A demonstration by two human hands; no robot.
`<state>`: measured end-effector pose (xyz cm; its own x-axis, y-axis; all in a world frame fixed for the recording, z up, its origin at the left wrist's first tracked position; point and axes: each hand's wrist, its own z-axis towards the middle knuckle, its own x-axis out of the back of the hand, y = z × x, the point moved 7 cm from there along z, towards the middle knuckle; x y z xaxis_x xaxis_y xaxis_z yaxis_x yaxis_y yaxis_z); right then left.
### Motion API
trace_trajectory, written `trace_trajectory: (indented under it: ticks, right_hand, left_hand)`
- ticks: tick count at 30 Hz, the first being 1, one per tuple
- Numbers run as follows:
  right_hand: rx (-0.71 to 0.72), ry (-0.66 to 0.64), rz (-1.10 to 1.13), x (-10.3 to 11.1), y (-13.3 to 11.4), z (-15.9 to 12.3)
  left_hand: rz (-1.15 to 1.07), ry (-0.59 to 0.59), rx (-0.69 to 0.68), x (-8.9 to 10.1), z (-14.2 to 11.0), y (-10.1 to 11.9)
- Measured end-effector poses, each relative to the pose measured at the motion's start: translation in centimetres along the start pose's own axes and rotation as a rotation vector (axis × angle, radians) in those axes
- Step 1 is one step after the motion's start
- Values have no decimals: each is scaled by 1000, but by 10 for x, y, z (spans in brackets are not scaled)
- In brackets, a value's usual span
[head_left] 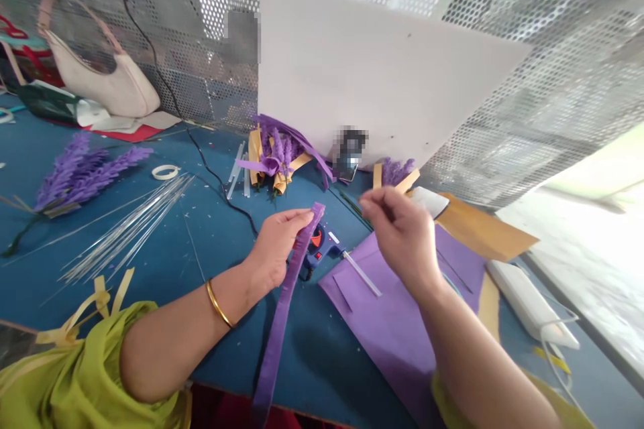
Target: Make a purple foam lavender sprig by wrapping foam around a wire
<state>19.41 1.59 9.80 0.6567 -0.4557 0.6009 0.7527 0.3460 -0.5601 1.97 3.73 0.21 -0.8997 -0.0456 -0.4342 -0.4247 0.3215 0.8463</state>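
Note:
My left hand (276, 241) pinches a purple paper strip (289, 288) near its upper end; the strip hangs down past the table's front edge. To the right, my right hand (402, 231) is raised with its fingers closed; what they hold, if anything, is hidden. Between the hands, a dark blue glue gun (318, 255) lies on the table, partly behind the strip, with a clear glue stick (363, 275) in its back end. Beneath my right hand and forearm are purple paper sheets (387, 335).
A blue table (211, 234) carries thin wires (135, 228), a tape roll (166, 172) and purple flower sprigs (85, 171) at left. Wrapped bouquets (279, 154) and a phone (348, 157) stand before a white board (372, 67). A white power strip (528, 301) lies right, a handbag (108, 80) back left.

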Motion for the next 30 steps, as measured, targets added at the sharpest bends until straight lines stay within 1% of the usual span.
trace_trajectory:
  ticks: [1, 3, 6, 12, 18, 21, 23, 25, 27, 28, 30]
  right_hand:
    - [-53, -51, 14, -2, 5, -11]
    - [-129, -82, 58, -4, 17, -30]
    - [-148, -80, 99, -7, 25, -45]
    - [-30, -72, 55, -16, 13, -48]
    - [-13, -77, 84, -22, 9, -51]
    - [-4, -67, 88, -21, 6, -53]
    - [1, -37, 79, -18, 6, -53]
    - [-8, 10, 3, -14, 13, -50]
    - [-49, 13, -174, -14, 30, -46]
    - [-85, -25, -291, -16, 42, -44]
    - [-173, -166, -513, -24, 68, -42]
  left_hand:
    - [-4, -5, -11, -1, -1, 1]
    - [-11, -16, -21, -2, -2, 1]
    - [-20, -16, -18, -4, -3, 0]
    - [-39, -14, -28, -4, -4, 0]
    - [-52, -76, -45, -9, -7, 2]
    - [-65, -64, -48, -8, -6, 2]
    - [-66, -38, -33, -6, -4, 1]
    - [-69, 1, -16, -2, -3, 0]
    - [-74, 25, -8, 0, -1, -1]
    - [-75, 28, -8, 1, -1, 0]
    - [-67, 23, -8, 1, 0, 1]
